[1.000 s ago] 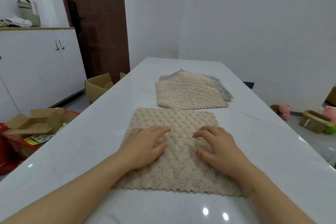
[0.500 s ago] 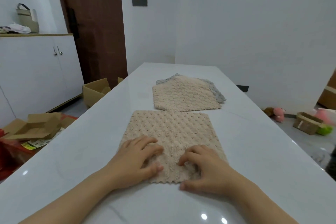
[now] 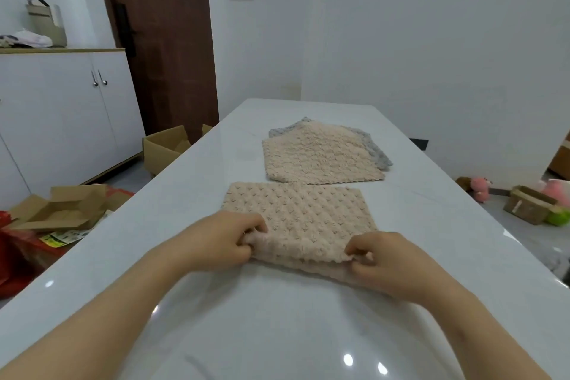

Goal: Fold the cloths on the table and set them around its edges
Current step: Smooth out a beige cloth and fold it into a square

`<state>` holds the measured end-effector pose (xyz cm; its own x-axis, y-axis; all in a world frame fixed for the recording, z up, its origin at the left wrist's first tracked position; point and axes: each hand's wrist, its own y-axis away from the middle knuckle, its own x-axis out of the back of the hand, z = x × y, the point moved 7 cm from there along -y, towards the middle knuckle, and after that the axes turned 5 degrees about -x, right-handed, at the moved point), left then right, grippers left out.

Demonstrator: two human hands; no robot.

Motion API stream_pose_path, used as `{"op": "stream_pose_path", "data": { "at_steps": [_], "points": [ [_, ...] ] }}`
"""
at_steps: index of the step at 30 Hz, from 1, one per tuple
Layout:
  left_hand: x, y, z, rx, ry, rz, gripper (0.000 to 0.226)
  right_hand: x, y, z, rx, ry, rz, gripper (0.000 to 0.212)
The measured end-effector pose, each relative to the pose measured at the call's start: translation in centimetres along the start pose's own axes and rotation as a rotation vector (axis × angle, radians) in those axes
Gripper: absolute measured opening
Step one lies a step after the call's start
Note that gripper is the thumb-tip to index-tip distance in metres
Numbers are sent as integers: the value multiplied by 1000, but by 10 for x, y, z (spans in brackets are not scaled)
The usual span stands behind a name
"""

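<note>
Beige cloth (image 3: 303,213) pinched between left hand (image 3: 222,241) and right hand (image 3: 390,262).

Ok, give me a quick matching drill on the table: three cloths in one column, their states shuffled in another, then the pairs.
Things:
1. near beige cloth
2. far beige cloth
3. grey cloth

States:
A. mostly covered, only its edges peeking out
B. near edge pinched up by the left hand and right hand
C. lying flat on top of another cloth

Pairs: 1-B, 2-C, 3-A

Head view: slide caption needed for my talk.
Left hand and right hand pinch the beige cloth's near edge, starting a fold.
</note>
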<state>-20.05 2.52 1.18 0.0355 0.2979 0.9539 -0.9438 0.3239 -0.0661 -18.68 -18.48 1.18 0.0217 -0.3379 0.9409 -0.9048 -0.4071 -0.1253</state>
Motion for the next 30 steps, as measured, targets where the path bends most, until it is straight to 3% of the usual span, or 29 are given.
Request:
{"op": "stream_pose_path", "data": {
  "at_steps": [3, 5, 7, 10, 12, 15, 21, 25, 30],
  "points": [
    [26, -5, -24, 99, 71, 82, 25, 18, -12, 17, -157, -59, 69, 9],
    [37, -11, -43, 172, 274, 173, 25, 27, -24, 27, -249, -86, 145, 7],
    [32, -17, -58, 246, 560, 263, 21, 31, -37, 32, -311, -98, 209, 17],
    [10, -21, -79, 384, 738, 414, 13, 31, -54, 35, -340, -109, 310, 30],
    [-1, -22, -86, 432, 716, 481, 31, 22, -61, 40, -362, -205, 309, 27],
    [-5, -25, -87, 433, 548, 500, 29, 1, -67, 51, -355, -333, 150, 17],
    [0, -25, -93, 427, 452, 612, 21, -4, -54, 72, -479, -934, 116, 36],
    [-1, -25, -99, 478, 496, 612, 7, -11, -53, 69, -440, -767, 81, 38],
    [-2, -26, -84, 421, 228, 553, 29, -8, -55, 57, -340, -580, 293, 41]
  ]
}}
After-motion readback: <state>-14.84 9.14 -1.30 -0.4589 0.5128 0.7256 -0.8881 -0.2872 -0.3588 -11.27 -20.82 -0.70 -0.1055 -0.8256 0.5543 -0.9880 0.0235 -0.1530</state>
